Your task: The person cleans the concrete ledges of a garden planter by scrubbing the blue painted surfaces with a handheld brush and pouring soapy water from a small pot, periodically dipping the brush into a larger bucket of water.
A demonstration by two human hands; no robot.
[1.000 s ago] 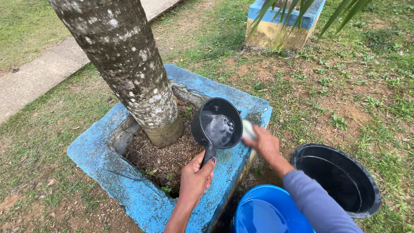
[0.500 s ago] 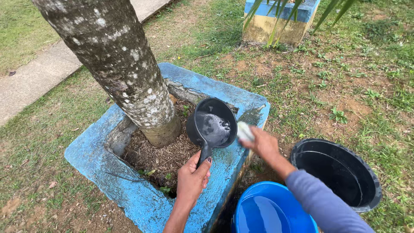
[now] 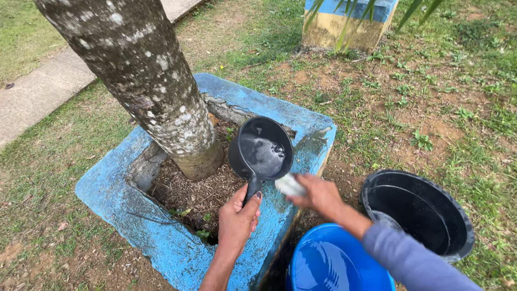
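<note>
The left hand (image 3: 237, 218) is closed around the handle of a small black long-handled pan (image 3: 262, 153), held tilted over the inner edge of the blue-painted concrete planter border (image 3: 161, 242), close beside the mottled grey tree trunk (image 3: 145, 70), with open grass to the right. The right hand (image 3: 318, 195) pinches a pale sponge (image 3: 290, 186) at the pan's lower rim. The pan holds foamy water; beside the right arm, the round blue plastic basin (image 3: 334, 264) looks wet inside, and the black plastic bucket's (image 3: 417, 213) contents cannot be told.

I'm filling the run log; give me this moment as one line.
left hand: grip on black pan handle | right hand: holds pale sponge at pan rim | pan: sudsy, over blue planter
</note>
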